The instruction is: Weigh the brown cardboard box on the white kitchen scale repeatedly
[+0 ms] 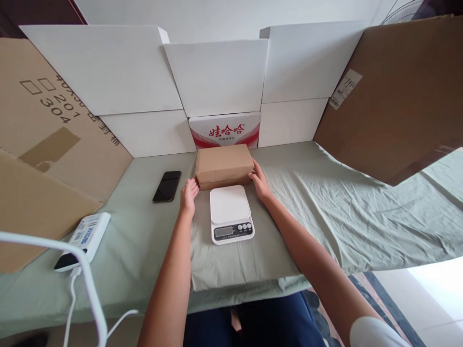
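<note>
A closed brown cardboard box (224, 164) lies lengthwise behind a white kitchen scale (230, 207), close to the scale's back edge. The scale's platform is bare, and its display and buttons face me. At the box's lower left corner is my left hand (188, 195), its fingers stretched out and their tips against or just beside the cardboard. My right hand (260, 182) grips the right end of the box, thumb at the front corner and fingers along the side. The box's far side is hidden.
A black phone (167, 186) lies left of the box. Farther left are a white power strip (85, 238) and a curved white tube (85, 265). White boxes (220, 77) wall the back, with large cardboard boxes (401, 91) at both sides. Green cloth (289, 166) covers the table.
</note>
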Motion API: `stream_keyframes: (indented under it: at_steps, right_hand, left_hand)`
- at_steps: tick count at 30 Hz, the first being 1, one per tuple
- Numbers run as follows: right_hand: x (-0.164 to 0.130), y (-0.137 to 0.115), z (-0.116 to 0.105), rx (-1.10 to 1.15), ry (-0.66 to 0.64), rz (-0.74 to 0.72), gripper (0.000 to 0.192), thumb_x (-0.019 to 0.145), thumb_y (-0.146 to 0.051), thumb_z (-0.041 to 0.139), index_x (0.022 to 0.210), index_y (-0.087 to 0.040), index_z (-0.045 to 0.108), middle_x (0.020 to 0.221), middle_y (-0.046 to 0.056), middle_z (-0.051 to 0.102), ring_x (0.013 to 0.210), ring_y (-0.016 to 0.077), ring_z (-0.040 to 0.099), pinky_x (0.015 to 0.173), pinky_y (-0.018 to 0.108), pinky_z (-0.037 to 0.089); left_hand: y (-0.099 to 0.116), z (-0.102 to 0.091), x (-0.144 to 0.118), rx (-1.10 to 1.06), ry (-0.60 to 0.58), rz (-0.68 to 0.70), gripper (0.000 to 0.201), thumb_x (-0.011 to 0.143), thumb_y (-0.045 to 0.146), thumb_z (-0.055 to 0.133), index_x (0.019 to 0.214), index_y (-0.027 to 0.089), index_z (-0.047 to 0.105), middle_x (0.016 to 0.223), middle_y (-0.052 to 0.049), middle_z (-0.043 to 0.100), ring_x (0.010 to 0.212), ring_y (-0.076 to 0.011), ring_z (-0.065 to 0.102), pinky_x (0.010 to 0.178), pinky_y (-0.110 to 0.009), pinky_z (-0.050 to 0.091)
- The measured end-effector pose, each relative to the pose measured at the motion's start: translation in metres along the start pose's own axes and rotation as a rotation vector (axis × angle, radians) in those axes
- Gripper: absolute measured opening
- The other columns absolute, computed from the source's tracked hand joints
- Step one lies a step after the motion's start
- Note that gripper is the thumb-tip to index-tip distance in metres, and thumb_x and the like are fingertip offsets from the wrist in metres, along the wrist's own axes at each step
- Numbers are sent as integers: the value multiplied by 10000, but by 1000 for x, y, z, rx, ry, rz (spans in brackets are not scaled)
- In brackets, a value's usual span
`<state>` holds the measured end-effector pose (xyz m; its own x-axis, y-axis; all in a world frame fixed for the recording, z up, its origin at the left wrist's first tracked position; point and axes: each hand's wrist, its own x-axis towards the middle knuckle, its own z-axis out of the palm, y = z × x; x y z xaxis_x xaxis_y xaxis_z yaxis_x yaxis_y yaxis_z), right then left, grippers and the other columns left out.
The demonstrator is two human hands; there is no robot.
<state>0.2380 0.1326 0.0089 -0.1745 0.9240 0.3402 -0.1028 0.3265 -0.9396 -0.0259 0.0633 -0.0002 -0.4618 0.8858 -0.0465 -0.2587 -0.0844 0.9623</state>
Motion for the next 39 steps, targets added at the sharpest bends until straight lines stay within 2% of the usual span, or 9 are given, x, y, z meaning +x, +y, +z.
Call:
stream_keyframes:
  at_steps: [3,10,16,20,23,26,32,35,39]
  right_hand:
    - [-1,0,0,-19,-6,-12,684,825,-372,553,1491,-288,423,1616,-1,419,1483,294,387,1237,518,331]
    - [0,5,-2,-26,-18,-39,707,846,-363,541,1530,-280,385,1630,2,398,1489,293,385,1251,514,307]
    - [0,3,0,-23,4,-100,745,859,-490,589,1544,-302,364,1647,-3,368,1496,292,371,1244,488,321]
    - [-5,-7,0,-47,9,-168,732,890,-546,549,1559,-346,329,1653,-18,350,1490,296,374,1228,499,343]
    - [-18,-20,-1,-102,4,-217,737,913,-582,512,1577,-355,285,1656,-6,332,1509,301,341,1218,498,358]
    - [-44,-33,-6,-143,-8,-236,740,924,-596,512,1582,-363,267,1655,8,317,1517,313,324,1217,505,359]
    - [-101,-39,-18,-187,-21,-214,736,931,-604,520,1579,-364,266,1629,36,335,1511,327,320,1220,527,340]
    - [-111,-39,-17,-189,-8,-192,719,932,-608,514,1572,-386,273,1634,26,328,1515,335,301,1209,541,346]
    - [-112,-41,-13,-162,-2,-160,699,924,-602,520,1558,-398,308,1641,10,322,1510,340,297,1214,547,336]
  left_hand:
    - [-1,0,0,2,3,13,648,946,602,468,1349,129,646,1486,-216,541,1410,-289,493,1181,-435,351]
    - [-1,-1,0,14,10,13,685,926,629,489,1336,104,648,1474,-245,542,1396,-306,507,1164,-441,380]
    - [-4,-3,0,1,-4,149,747,829,720,564,1259,124,701,1431,-243,586,1366,-338,539,1149,-479,400]
    - [0,-5,-7,-5,-7,255,803,742,773,626,1222,138,724,1385,-237,625,1327,-356,576,1131,-497,424]
    - [7,-9,-25,5,-32,326,806,753,769,622,1250,142,714,1362,-226,645,1311,-348,592,1132,-487,427]
    - [8,-19,-58,14,-46,378,787,780,749,609,1273,143,705,1367,-217,645,1302,-350,599,1129,-498,433]
    - [-6,-41,-127,41,-66,366,723,846,694,563,1300,146,692,1344,-205,663,1302,-360,595,1128,-527,430]
    - [-7,-43,-138,39,-50,352,736,842,705,554,1301,147,691,1362,-203,651,1320,-361,580,1141,-527,415]
    - [-4,-41,-137,62,-28,314,764,823,728,560,1301,147,692,1373,-206,643,1336,-364,564,1153,-524,399]
